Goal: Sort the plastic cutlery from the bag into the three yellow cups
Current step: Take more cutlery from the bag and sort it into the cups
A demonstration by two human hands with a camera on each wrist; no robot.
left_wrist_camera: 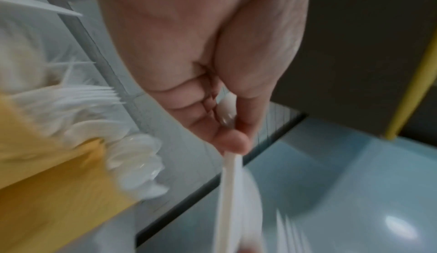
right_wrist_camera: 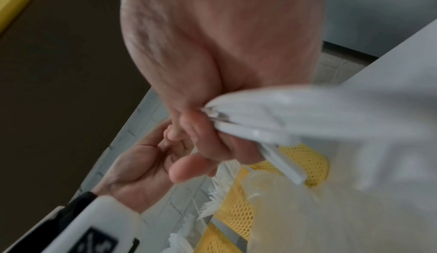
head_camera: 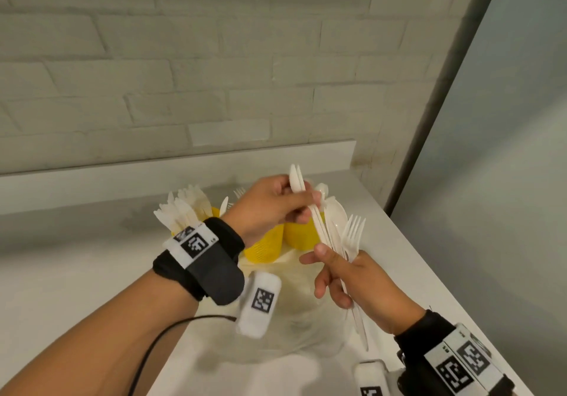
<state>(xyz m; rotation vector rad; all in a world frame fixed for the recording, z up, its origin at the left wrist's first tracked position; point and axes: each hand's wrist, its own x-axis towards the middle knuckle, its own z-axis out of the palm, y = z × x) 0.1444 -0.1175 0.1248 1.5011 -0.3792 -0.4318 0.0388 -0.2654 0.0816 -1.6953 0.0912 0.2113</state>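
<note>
In the head view my left hand [head_camera: 302,208] pinches two white plastic knives [head_camera: 296,181] by their upper part, blades pointing up. Their handles run down into a mixed bundle [head_camera: 346,239] of forks and spoons that my right hand [head_camera: 329,270] grips above the clear plastic bag [head_camera: 294,306]. Three yellow mesh cups stand just behind: the left one [head_camera: 215,211] is full of white cutlery, and the middle [head_camera: 264,247] and right [head_camera: 299,236] ones are partly hidden by my left hand. The left wrist view shows my left hand [left_wrist_camera: 232,141] on a knife handle [left_wrist_camera: 228,191]. The right wrist view shows my right hand [right_wrist_camera: 201,131] round the bundle's handles [right_wrist_camera: 255,124].
All of it sits on a white counter [head_camera: 392,217] in a corner, with a painted brick wall [head_camera: 184,73] behind and a grey panel [head_camera: 506,150] on the right. The counter's right edge runs close beside my right wrist. A black cable [head_camera: 159,340] hangs from my left wristband.
</note>
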